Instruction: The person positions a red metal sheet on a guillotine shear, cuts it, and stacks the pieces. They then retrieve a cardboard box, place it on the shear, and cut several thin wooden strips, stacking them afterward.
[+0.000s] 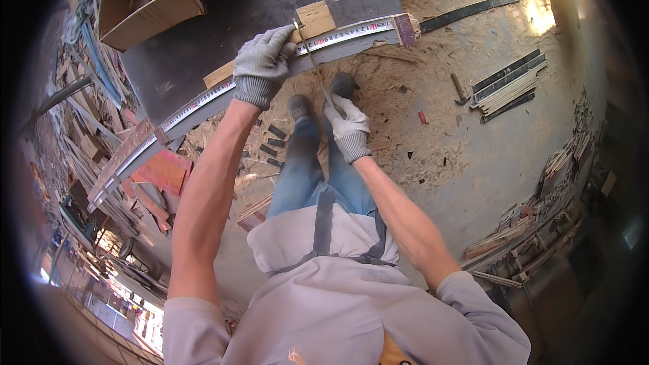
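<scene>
Left hand, at eleven o'clock, lay against the wooden block at twelve, its grip unclear; right hand, at one, was wrapped around a slender rod that crossed the measuring scale.

Your left hand and right hand wear pale gray knitted work gloves with ribbed cuffs. You have on a loose, mauve-gray, short-sleeved cloth shirt, marked with a small orange print on the front. Flat dark gray straps run over its lower part. Your jeans are faded blue denim; your shoes are dark gray with rounded toes.
</scene>
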`<state>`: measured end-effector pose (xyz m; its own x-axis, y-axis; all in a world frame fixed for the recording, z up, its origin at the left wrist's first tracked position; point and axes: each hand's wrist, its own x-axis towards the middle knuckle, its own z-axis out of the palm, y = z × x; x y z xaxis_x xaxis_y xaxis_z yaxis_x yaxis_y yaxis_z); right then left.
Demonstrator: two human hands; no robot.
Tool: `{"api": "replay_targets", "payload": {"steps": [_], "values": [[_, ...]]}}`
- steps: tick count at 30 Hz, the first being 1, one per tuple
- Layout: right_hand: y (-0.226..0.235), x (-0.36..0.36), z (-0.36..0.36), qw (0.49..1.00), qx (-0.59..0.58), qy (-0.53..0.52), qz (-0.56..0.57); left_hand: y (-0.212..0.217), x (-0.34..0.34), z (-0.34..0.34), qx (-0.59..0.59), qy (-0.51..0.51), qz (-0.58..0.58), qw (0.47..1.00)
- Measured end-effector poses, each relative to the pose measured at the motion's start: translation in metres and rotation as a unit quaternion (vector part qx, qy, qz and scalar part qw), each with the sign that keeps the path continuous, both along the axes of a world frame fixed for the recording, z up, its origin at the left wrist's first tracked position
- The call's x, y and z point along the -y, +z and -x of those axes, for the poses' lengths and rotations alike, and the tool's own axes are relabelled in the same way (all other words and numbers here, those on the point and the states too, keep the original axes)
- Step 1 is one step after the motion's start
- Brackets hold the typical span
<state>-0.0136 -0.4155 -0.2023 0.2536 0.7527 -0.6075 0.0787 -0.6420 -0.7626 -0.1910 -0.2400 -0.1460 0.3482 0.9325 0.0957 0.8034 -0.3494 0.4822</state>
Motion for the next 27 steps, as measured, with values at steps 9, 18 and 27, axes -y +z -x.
{"api": "replay_targets", "payload": {"steps": [9,18,27], "values": [[-0.017,0.018,0.003,0.792,-0.502,-0.299,0.177,0.003,-0.009,0.005,-0.033,-0.017,0.023,0.999],[0.011,0.048,0.001,0.882,-0.436,-0.179,-0.019,0.007,0.002,0.004,0.0,-0.01,0.03,0.999],[-0.009,0.044,0.018,0.886,-0.389,-0.235,0.084,0.003,-0.005,0.005,0.017,-0.017,0.026,0.999]]}}
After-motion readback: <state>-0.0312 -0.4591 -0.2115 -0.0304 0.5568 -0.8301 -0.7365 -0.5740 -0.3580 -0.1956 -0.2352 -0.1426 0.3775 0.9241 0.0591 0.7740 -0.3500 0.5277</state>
